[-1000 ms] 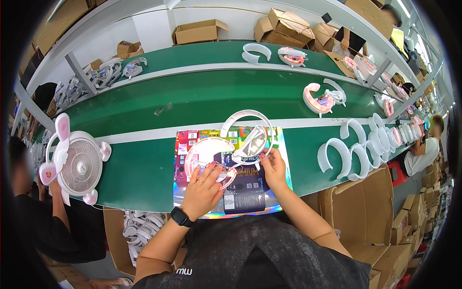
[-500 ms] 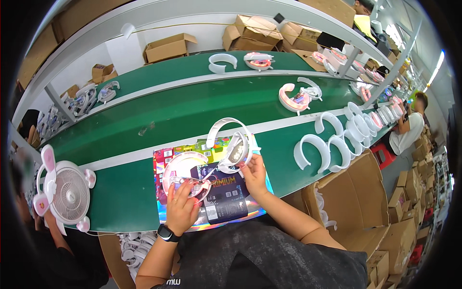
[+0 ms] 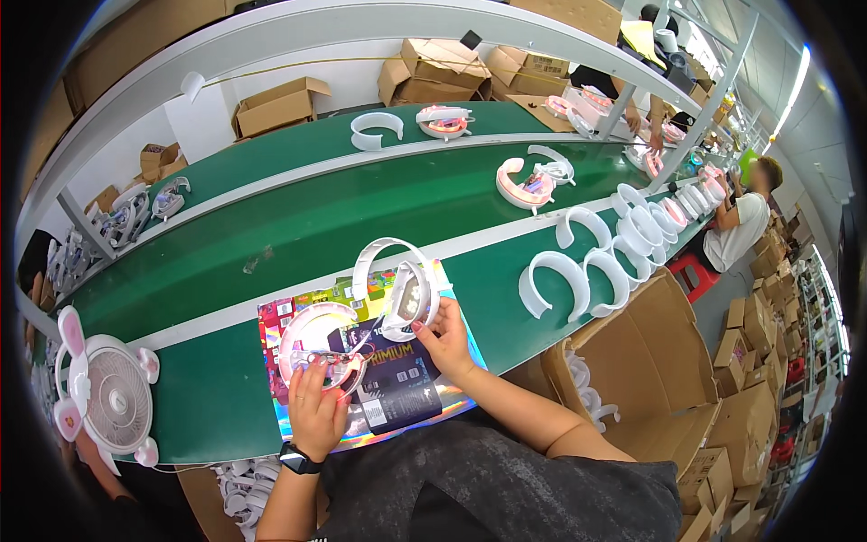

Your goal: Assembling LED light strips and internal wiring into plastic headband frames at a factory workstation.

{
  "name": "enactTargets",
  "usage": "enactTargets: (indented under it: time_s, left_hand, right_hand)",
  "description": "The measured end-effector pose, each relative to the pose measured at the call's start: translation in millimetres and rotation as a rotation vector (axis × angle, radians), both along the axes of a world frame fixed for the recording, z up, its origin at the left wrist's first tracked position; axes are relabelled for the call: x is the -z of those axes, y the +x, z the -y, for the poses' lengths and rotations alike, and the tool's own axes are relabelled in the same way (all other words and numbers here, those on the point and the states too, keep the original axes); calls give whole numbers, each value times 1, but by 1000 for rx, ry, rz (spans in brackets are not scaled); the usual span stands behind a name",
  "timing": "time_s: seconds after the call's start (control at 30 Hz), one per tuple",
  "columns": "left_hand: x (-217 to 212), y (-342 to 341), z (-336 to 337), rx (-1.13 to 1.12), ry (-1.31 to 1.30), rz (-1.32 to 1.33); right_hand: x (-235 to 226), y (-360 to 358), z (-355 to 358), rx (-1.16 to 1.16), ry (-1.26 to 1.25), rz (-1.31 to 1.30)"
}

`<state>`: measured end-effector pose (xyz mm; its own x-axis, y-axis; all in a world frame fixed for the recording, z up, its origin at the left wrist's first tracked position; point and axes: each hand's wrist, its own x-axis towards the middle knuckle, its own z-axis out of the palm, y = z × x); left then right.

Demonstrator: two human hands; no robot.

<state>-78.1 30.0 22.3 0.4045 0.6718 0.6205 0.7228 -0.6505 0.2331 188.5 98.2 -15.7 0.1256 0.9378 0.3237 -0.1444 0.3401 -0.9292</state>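
On the printed cardboard sheet [image 3: 411, 397] in front of me lies a pink-and-white ring-shaped housing [image 3: 291, 336], open at one side, with small electronic parts at its lower end. My left hand [image 3: 316, 411] holds that lower end, its fingers closed over the edge and hiding part of it. My right hand [image 3: 449, 343] grips the rounded base of a white ring-shaped housing [image 3: 366, 262], tilted up above the sheet's far part. Inside that base, pale parts show. Thin wires [image 3: 366, 343] run between the two housings.
White curved shells [image 3: 553, 271] stand on the green bench at right. Beyond a rail, a lit pink ring unit [image 3: 526, 191] sits on the green belt. A rabbit-eared fan [image 3: 117, 397] is at left. Open cardboard boxes [image 3: 646, 352] stand below right. A co-worker [image 3: 745, 221] sits far right.
The whole view has swung, so the bench things appear farther left. Another person's arms now reach over the far right of the line. Both my hands keep their holds.
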Motion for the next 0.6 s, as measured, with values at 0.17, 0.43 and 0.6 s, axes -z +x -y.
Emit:
enactTargets:
  time_s: [0.17,0.43,0.6]
  left_hand:
    - [-2,2,-1,-2,0,17]
    - [-1,1,-1,-11,19,17]
    - [4,-3,0,-40,31,25]
  right_hand:
    - [-5,0,0,9,-13,3]
    - [-9,-1,0,29,4,55]
    - [-33,1,2,65,-47,94]
